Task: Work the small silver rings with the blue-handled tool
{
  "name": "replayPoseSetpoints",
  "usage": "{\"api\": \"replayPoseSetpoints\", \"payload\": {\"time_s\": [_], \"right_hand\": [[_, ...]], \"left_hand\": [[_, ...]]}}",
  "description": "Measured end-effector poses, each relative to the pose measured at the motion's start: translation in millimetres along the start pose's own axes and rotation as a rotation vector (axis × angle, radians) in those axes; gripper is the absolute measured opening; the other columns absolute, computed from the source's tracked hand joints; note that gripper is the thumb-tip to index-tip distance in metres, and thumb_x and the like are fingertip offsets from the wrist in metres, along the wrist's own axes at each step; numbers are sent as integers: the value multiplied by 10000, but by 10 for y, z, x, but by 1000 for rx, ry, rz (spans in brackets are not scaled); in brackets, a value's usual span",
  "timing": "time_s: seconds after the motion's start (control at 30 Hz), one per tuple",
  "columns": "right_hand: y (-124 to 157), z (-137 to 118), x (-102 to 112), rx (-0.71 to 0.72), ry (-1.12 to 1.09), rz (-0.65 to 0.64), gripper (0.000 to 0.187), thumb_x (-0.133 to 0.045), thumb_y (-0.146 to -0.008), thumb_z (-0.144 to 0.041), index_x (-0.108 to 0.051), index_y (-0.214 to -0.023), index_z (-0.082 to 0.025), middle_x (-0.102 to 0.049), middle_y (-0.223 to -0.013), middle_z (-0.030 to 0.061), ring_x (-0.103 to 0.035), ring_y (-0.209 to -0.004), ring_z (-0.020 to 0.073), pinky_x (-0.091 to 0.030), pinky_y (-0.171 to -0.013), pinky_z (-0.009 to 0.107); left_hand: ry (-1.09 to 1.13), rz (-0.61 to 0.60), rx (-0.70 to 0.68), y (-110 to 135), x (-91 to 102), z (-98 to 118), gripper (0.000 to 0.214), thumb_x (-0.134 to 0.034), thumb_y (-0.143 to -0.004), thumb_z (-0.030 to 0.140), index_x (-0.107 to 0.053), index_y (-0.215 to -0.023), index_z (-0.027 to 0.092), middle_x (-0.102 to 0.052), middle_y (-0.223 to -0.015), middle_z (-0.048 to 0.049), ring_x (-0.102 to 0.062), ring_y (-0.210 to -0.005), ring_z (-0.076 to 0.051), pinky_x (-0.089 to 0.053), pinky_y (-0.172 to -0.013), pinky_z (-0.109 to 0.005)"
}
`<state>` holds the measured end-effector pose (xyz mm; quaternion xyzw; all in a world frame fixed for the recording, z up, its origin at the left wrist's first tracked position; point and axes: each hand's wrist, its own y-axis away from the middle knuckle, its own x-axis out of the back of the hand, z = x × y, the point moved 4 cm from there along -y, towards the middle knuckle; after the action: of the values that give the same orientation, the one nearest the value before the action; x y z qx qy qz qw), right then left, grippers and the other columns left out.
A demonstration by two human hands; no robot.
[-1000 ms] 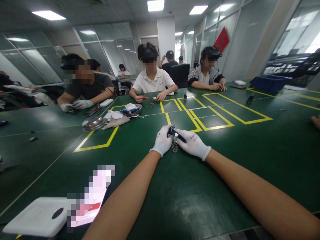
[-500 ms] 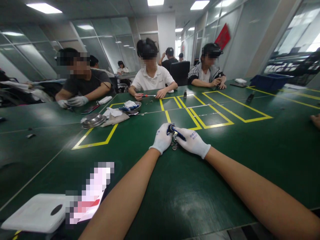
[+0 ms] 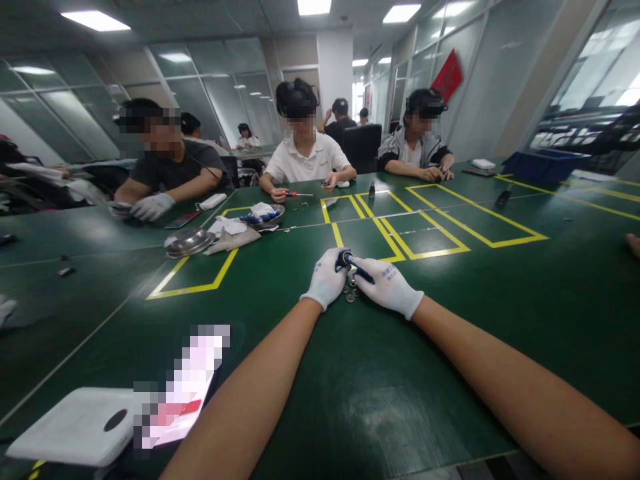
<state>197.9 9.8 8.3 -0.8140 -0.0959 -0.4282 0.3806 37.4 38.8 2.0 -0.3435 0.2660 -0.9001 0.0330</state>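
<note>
Both my hands wear white gloves with dark blue on the finger and palm side. My left hand point(image 3: 321, 279) is closed around a small dark round part with a shiny rim point(image 3: 343, 259). Against that part, from the right, press the closed fingers of my right hand point(image 3: 387, 283); whatever they grip is hidden. On the green table point(image 3: 360, 373) just below and between the hands lie several small round metal pieces point(image 3: 351, 297).
A white box-like device point(image 3: 70, 427) and a lit phone point(image 3: 183, 393) lie near my left forearm. Farther left are a metal bowl point(image 3: 189, 243) and cloths point(image 3: 233, 233). Yellow tape outlines point(image 3: 440, 252) mark the table. Several people sit opposite, one holding a screwdriver point(image 3: 300, 194).
My hands stay together around the part, almost unmoved. Opposite, the person's screwdriver has come away from their other hand. A white shape has entered at the left edge.
</note>
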Motion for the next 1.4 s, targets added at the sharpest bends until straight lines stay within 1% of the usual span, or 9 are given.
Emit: {"api": "replayPoseSetpoints", "payload": {"time_s": [0.27,0.43,0.57,0.97,1.1,1.23,1.4], "right_hand": [[0,-2,-4,2,6,-2,442,-540,-982,-253,-589,-1407,-142,-729,-1186,144,-701,-1035,259,-552,-936,398],[9,4,-12,14,-8,-2,460,-546,-980,-260,-570,-1428,-158,-721,-1221,140,-693,-1087,262,-545,-959,402],[9,11,-19,7,-8,-2,449,-544,-977,-257,-586,-1408,-139,-726,-1204,149,-702,-1054,265,-550,-945,406],[9,13,-15,-6,-2,-18,459,-547,-975,-262,-577,-1417,-145,-724,-1217,144,-701,-1057,258,-550,-952,401],[11,13,-5,-6,-6,-3,469,-568,-966,-266,-576,-1424,-167,-718,-1248,139,-694,-1103,263,-549,-968,405],[8,6,6,-12,-10,-11,459,-561,-969,-254,-580,-1422,-176,-731,-1213,128,-706,-1057,251,-554,-951,394],[8,19,-6,0,-22,-7,462,-558,-972,-264,-578,-1425,-179,-714,-1269,131,-685,-1144,261,-542,-995,403]], "left_hand": [[3,-4,-11,0,0,3,372,-671,-841,103,-666,-1205,179,-716,-1216,-96,-669,-1155,-243,-527,-1070,-402],[-6,-2,-20,-5,-5,-4,369,-668,-828,84,-671,-1187,169,-715,-1218,-101,-663,-1164,-245,-518,-1079,-400],[-4,-10,-19,-7,-12,-14,369,-666,-828,87,-667,-1186,178,-716,-1220,-96,-663,-1168,-243,-526,-1069,-400],[-14,-19,-3,-7,1,3,366,-661,-837,104,-668,-1194,185,-717,-1218,-93,-668,-1162,-240,-528,-1068,-394],[-25,-13,-16,-7,6,23,359,-645,-839,89,-671,-1184,182,-715,-1220,-97,-665,-1167,-245,-521,-1074,-404],[-23,-20,-2,-4,0,13,359,-645,-843,99,-668,-1190,188,-716,-1216,-93,-666,-1163,-244,-523,-1070,-404],[-24,-23,-6,-2,3,19,350,-651,-848,111,-669,-1191,178,-714,-1218,-101,-664,-1167,-246,-523,-1071,-400]]}}
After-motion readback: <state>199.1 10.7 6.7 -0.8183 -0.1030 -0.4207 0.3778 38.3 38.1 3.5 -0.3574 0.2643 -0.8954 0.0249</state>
